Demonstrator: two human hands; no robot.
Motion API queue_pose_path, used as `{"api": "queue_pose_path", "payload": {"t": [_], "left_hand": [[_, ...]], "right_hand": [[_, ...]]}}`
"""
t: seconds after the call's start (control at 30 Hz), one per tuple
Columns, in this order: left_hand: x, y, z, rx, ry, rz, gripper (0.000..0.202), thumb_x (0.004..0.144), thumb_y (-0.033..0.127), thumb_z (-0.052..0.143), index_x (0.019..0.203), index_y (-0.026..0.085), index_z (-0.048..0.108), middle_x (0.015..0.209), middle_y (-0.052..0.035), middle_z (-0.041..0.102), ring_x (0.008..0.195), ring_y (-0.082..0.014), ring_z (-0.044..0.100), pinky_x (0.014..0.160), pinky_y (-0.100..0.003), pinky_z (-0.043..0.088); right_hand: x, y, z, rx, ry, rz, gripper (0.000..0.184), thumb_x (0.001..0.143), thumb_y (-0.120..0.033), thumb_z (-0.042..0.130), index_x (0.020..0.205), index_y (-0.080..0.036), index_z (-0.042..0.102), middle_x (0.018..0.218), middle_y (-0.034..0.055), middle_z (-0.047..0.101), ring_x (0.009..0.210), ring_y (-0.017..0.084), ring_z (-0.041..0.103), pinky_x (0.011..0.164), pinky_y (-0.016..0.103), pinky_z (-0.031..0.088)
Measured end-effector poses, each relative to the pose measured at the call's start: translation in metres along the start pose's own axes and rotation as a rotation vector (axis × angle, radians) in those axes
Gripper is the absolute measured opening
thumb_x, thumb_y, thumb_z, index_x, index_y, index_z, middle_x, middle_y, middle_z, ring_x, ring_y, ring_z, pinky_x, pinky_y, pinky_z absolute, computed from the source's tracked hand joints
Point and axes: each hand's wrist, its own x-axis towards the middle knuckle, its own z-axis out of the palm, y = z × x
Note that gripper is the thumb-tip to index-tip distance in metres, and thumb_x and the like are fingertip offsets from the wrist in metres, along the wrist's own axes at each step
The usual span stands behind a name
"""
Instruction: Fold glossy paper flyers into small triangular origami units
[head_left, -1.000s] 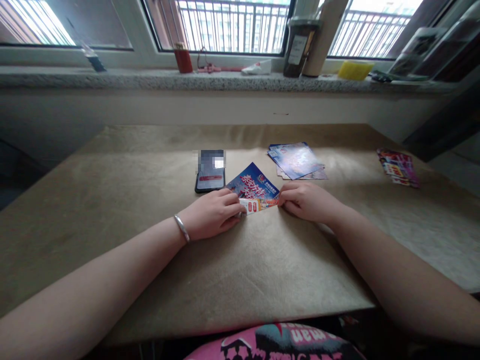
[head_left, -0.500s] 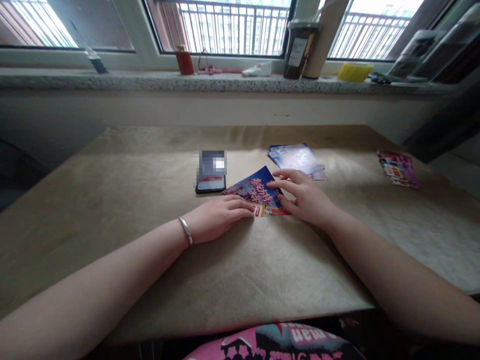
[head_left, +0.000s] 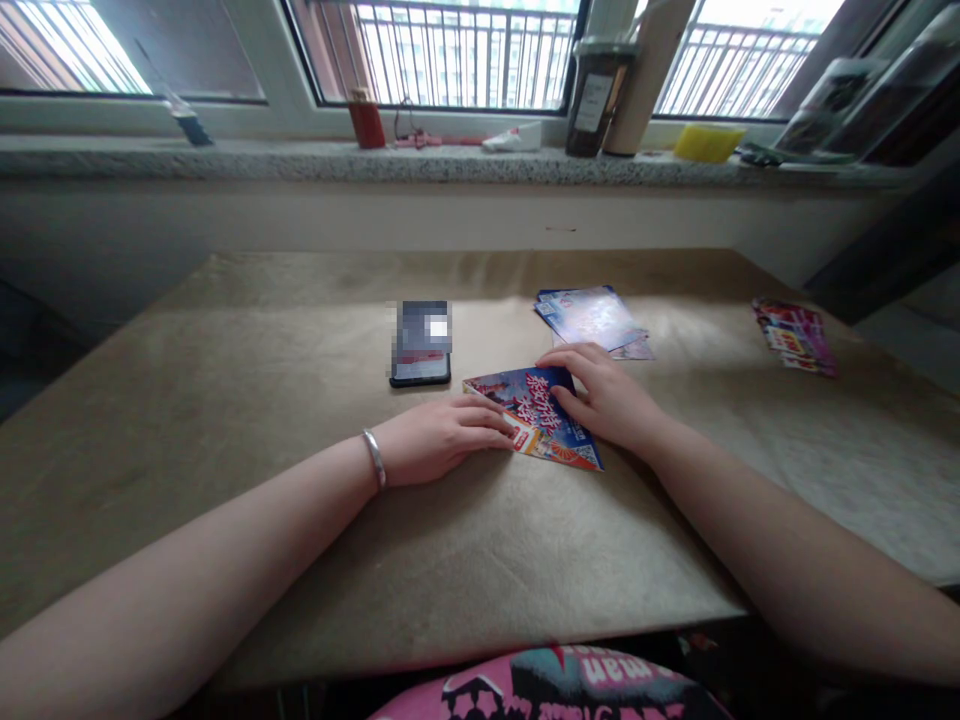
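Head view: I have the leaflet [head_left: 547, 420] lying on the desk [head_left: 450, 580] between the two hands, its folded, pointed outline turned askew. The left hand [head_left: 442, 430], with a bracelet [head_left: 373, 460] at its wrist, lies low, fingertips on the leaflet's near left edge; I cannot tell whether it pinches the paper, as the underside is hidden. The right hand [head_left: 607, 395] is unclenched, thumb parted from the fingers, touching the far right part of the printed face. In my judgement the chief risk is slippage: with so light a contact, the glossy sheet could slide or twist, and a fold could open or crease off line if one side were pressed harder than the other. A stray push of the right fingers might also disturb the pile [head_left: 589, 315] just beyond them, whose sheets overlap unevenly. The phone [head_left: 421, 345] lies just beyond the left hand and limits movement on that side. The cards [head_left: 796, 335] lie well apart at far right, and the jar [head_left: 596, 100] and yellow block [head_left: 709, 143] stand on the sill [head_left: 262, 165], obstructing nothing.
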Motion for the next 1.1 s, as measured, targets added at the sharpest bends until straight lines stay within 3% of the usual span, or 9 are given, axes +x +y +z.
{"api": "queue_pose_path", "payload": {"t": [0.13,0.27,0.5,0.63,0.87,1.1], "left_hand": [[-0.002,-0.001,-0.002,0.179,0.008,-0.054,0.032,0.093,0.013,0.037,0.113,0.023,0.061,0.117,-0.0029,0.064,0.115,-0.0187,0.052,0.098,-0.038,0.043],[-0.006,-0.003,-0.003,0.300,-0.030,-0.114,0.031,0.092,0.016,0.042,0.115,0.026,0.059,0.121,-0.0018,0.061,0.114,-0.0196,0.052,0.096,-0.038,0.042],[-0.010,-0.005,-0.004,0.458,0.020,-0.208,0.026,0.090,0.022,0.048,0.111,0.029,0.060,0.122,0.0005,0.060,0.113,-0.0219,0.051,0.096,-0.041,0.036],[-0.011,-0.004,-0.003,0.543,0.074,-0.238,0.024,0.089,0.025,0.049,0.109,0.028,0.061,0.121,0.0005,0.061,0.117,-0.0249,0.047,0.099,-0.044,0.034],[-0.010,0.000,-0.002,0.592,0.153,-0.312,0.031,0.089,0.030,0.051,0.119,0.026,0.057,0.136,-0.0021,0.049,0.124,-0.0269,0.041,0.105,-0.047,0.030],[-0.009,0.000,-0.004,0.466,0.082,-0.273,0.038,0.091,0.038,0.046,0.125,0.023,0.053,0.132,-0.0045,0.053,0.119,-0.0262,0.045,0.101,-0.045,0.035]], "right_hand": [[-0.001,0.005,0.002,-0.003,0.046,0.096,0.014,0.079,-0.016,0.052,0.092,-0.019,0.056,0.091,0.0074,0.061,0.089,0.022,0.056,0.078,0.036,0.047],[-0.002,0.006,0.002,-0.014,0.012,0.170,0.007,0.077,-0.016,0.050,0.081,-0.019,0.055,0.079,0.0053,0.060,0.075,0.019,0.054,0.065,0.030,0.042],[-0.003,0.002,0.001,0.022,-0.055,0.288,0.011,0.075,-0.019,0.051,0.078,-0.019,0.061,0.071,0.0023,0.063,0.062,0.015,0.052,0.060,0.027,0.037],[-0.003,0.000,0.003,0.170,-0.086,0.381,0.017,0.075,-0.020,0.049,0.076,-0.019,0.066,0.066,0.0009,0.064,0.057,0.013,0.051,0.056,0.026,0.037],[0.000,0.000,0.012,0.394,0.008,0.550,0.025,0.077,-0.023,0.050,0.085,-0.017,0.072,0.076,0.0041,0.070,0.063,0.015,0.058,0.060,0.028,0.044],[-0.001,0.003,0.016,0.388,0.073,0.522,0.031,0.081,-0.026,0.052,0.102,-0.016,0.071,0.093,0.0083,0.072,0.072,0.017,0.061,0.066,0.031,0.048]]}}
